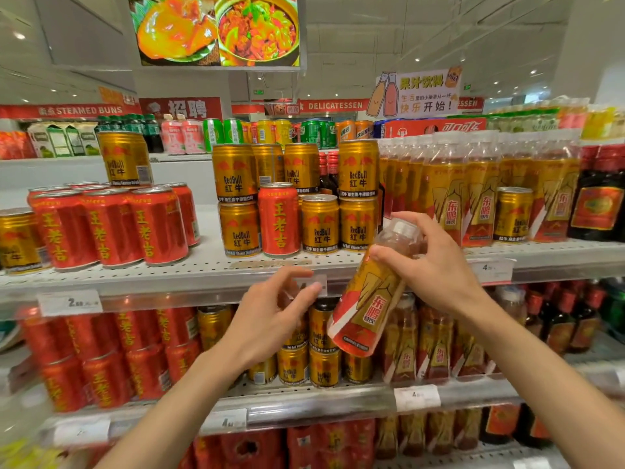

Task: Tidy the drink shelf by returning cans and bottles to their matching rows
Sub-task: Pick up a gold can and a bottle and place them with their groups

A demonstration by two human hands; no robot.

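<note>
Gold-and-red labelling is showing on the plastic bottle [370, 292] that a shopper's right hand [436, 265] is gripping near its clear cap, tilted in front of the shelf edge [203, 282]. Beside it, the left hand [270, 316] is hovering with fingers loosely spread, holding nothing, just below a lone red can [279, 220] standing among gold cans [321, 223].
</note>
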